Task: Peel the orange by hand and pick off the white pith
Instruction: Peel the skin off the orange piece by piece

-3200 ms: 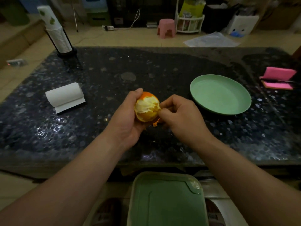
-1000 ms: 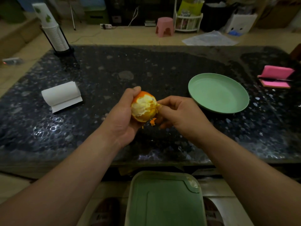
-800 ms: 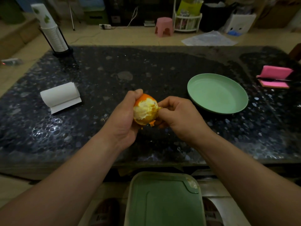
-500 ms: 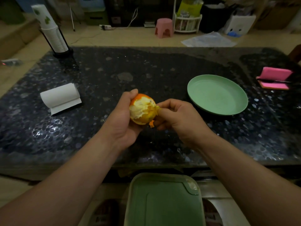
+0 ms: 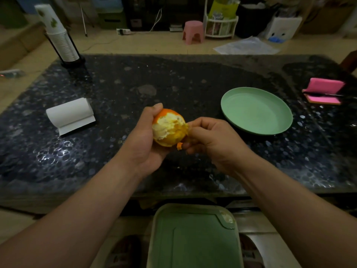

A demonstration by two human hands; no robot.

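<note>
A partly peeled orange (image 5: 168, 129) is held above the dark stone table (image 5: 173, 84). Its near face shows pale white pith, with orange skin left along the top and bottom. My left hand (image 5: 144, 140) grips the fruit from the left, thumb over its top. My right hand (image 5: 210, 140) is curled against the orange's right side and pinches the torn edge of the peel there. A small scrap of orange peel (image 5: 179, 146) sticks out below those fingers.
A light green plate (image 5: 256, 112) lies to the right. A white paper roll (image 5: 70, 114) lies at the left, a cup stack (image 5: 58, 35) at the back left, a pink pad with a pen (image 5: 323, 91) at the far right. A green bin lid (image 5: 195, 236) sits below the table's near edge.
The left hand has turned the orange slightly, so more pith faces me. The right hand stays pinched on the peel at the fruit's right side. Both hands have shifted only a little.
</note>
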